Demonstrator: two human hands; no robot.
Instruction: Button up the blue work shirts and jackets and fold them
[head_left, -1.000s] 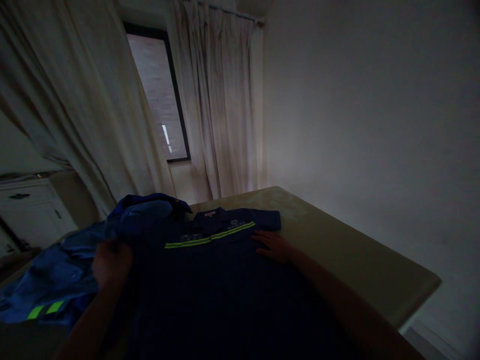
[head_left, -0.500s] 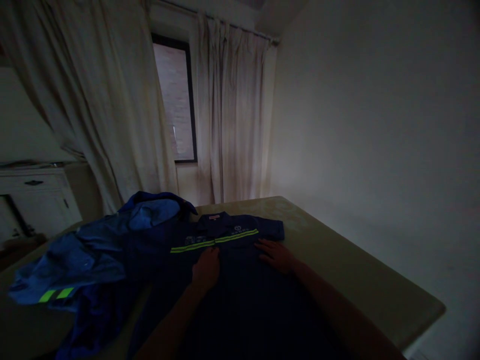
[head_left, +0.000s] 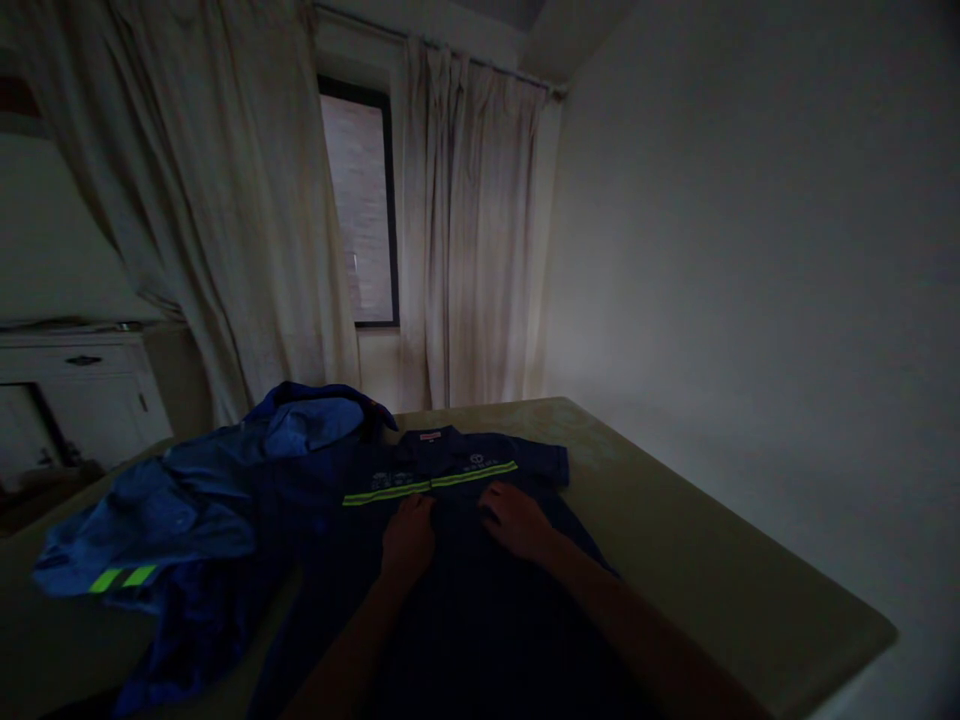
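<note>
A dark navy short-sleeved work shirt (head_left: 457,560) lies front up on the table, collar away from me, with a yellow-green reflective band across its chest. My left hand (head_left: 409,537) is at the front opening just below the band, its fingers closed on the shirt's cloth. To the right of it, my right hand (head_left: 516,518) rests on the shirt's chest under the band, fingers bent and slightly apart, with nothing visible in them. The dim light hides the fingertips and the lower part of the shirt.
A heap of blue work clothes (head_left: 172,510) with a reflective strip lies left of the shirt, against its side. The table (head_left: 690,560) has its right edge close to a pale wall (head_left: 750,300). Long curtains (head_left: 225,200) and a white cabinet (head_left: 82,400) stand behind.
My right hand has slid left across the shirt, closer to my left hand, and its fingers have bent. The left hand stays at the front opening. The view has shifted slightly.
</note>
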